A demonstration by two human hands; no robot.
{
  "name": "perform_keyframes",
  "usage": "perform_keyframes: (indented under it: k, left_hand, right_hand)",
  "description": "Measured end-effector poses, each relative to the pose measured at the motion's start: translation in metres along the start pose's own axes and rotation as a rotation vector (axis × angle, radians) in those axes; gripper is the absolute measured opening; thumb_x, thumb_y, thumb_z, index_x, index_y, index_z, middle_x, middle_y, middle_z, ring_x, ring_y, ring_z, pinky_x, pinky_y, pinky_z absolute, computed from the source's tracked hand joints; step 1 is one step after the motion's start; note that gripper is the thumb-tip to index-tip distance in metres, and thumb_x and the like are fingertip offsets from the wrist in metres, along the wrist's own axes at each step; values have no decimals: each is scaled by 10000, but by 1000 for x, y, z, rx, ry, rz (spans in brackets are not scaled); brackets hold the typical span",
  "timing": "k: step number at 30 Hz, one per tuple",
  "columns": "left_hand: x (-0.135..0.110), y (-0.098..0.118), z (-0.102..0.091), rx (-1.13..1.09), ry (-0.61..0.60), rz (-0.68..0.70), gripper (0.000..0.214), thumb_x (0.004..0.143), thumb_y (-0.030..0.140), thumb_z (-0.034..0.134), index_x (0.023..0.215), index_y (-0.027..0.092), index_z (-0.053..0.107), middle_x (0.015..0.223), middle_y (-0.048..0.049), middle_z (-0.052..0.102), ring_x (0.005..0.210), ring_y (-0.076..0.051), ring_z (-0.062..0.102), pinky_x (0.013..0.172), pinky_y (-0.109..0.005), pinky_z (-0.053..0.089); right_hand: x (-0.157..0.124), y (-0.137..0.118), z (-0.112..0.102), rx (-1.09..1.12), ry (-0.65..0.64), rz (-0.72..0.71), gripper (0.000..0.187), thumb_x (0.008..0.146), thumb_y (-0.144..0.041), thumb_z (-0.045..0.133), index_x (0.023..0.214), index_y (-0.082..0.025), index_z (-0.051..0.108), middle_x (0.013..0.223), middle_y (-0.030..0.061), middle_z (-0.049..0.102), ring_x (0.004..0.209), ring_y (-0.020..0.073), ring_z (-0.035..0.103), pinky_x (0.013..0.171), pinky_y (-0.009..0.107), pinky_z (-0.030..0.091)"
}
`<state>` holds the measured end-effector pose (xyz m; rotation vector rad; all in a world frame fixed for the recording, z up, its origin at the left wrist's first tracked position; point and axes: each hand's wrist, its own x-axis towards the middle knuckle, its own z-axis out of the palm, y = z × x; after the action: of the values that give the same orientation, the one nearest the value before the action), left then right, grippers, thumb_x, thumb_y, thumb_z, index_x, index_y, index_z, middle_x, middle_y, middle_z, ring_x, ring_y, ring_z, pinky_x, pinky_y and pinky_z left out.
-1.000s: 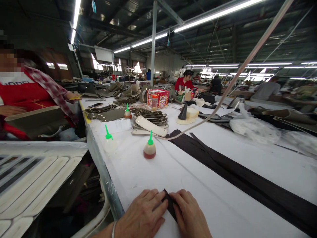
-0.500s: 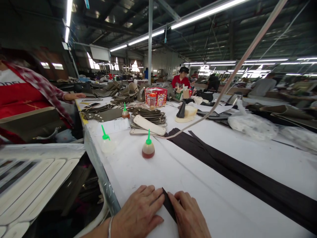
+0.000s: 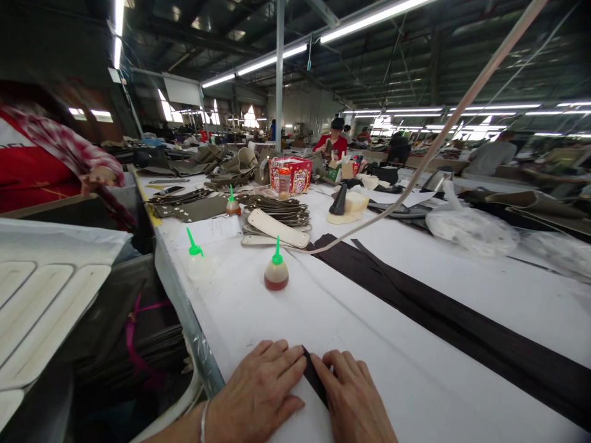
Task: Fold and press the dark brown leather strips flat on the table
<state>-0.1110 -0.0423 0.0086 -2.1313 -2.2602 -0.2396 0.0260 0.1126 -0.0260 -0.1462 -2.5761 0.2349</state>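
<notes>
A narrow black strip (image 3: pixel 314 380) lies on the white table between my two hands, at the near edge of view. My left hand (image 3: pixel 258 391) rests on the table with its fingers together, pressing the strip's left edge with the index fingertip. Bent fingers of my right hand (image 3: pixel 351 394) pinch the strip's right edge. The strip's near end is hidden under my right hand. Beyond my hands stands a round bottle (image 3: pixel 276 280) with a green nozzle and reddish-brown liquid. Long black strips (image 3: pixel 443 314) lie in a band to the right.
A second green-nozzled bottle (image 3: pixel 197 264) stands near the table's left edge. Further back are stacked dark pieces (image 3: pixel 281 210), pale holed pieces (image 3: pixel 277 227) and a red box (image 3: pixel 302 175). A hose (image 3: pixel 415 178) crosses above. A co-worker in a red apron (image 3: pixel 32 166) is at left.
My hands keep their hold on the black strip, almost unmoved. The co-worker's hand at left has drawn back from the table edge. The white rack at left has shifted leftward in view.
</notes>
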Motion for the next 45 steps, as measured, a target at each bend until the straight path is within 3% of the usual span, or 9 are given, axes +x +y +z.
perform_keyframes:
  k: [7,13,18,25,29,35,41,45]
  left_hand:
    - [1,2,-6,-26,-46,-22,540,892,328,623,1365,165,418,1398,-58,504,1184,-301,510,983,-484,451]
    - [2,2,-10,-89,-54,-31,522,888,282,627,1363,190,431,1384,-54,512,1207,-279,493,1016,-469,440]
    - [-2,-2,-5,-64,-13,-104,533,869,257,645,1362,244,444,1429,-130,425,1252,-321,454,1006,-529,435]
    - [0,-4,-6,-93,25,-49,481,873,218,627,1325,235,465,1411,-69,457,1241,-284,450,1031,-481,412]
    - [4,-9,-8,-112,37,64,341,927,227,554,1262,216,494,1369,-22,518,1236,-227,457,1040,-407,373]
    - [10,-17,-13,-90,9,147,277,943,199,513,1218,236,507,1319,-1,564,1204,-207,480,1025,-384,330]
    - [15,-12,-14,-139,-23,110,498,878,111,554,1340,226,406,1263,-18,588,1155,-207,487,1006,-382,355]
    - [18,-10,-12,-127,-35,119,470,896,140,563,1333,254,432,1263,1,585,1150,-201,486,1003,-378,362]
  right_hand:
    - [7,-5,-5,-169,-30,-101,522,676,-34,562,1179,-169,550,859,-1,578,739,185,466,670,341,277]
    - [11,-9,-9,-232,-63,-102,525,692,-46,549,1206,-155,521,857,1,584,736,195,464,655,367,262]
    - [12,-11,-9,-222,-117,-94,622,681,-29,518,1285,-165,465,887,23,592,749,215,470,669,392,259]
    - [15,-14,-9,-185,-236,-33,705,648,-33,507,1339,-137,415,988,93,603,824,259,476,724,409,281]
    - [11,-10,-12,-150,-234,48,635,687,-15,488,1308,-136,436,1017,104,598,874,259,485,773,392,302]
    - [0,-7,-17,-21,-286,142,347,759,58,475,982,-187,577,900,37,559,816,221,481,760,347,323]
    - [-9,-4,-30,37,-288,71,347,774,94,506,975,-182,562,931,20,532,837,191,479,789,312,338]
    - [-13,-3,-33,19,-274,39,320,772,84,527,951,-179,552,917,16,522,817,186,468,761,306,330]
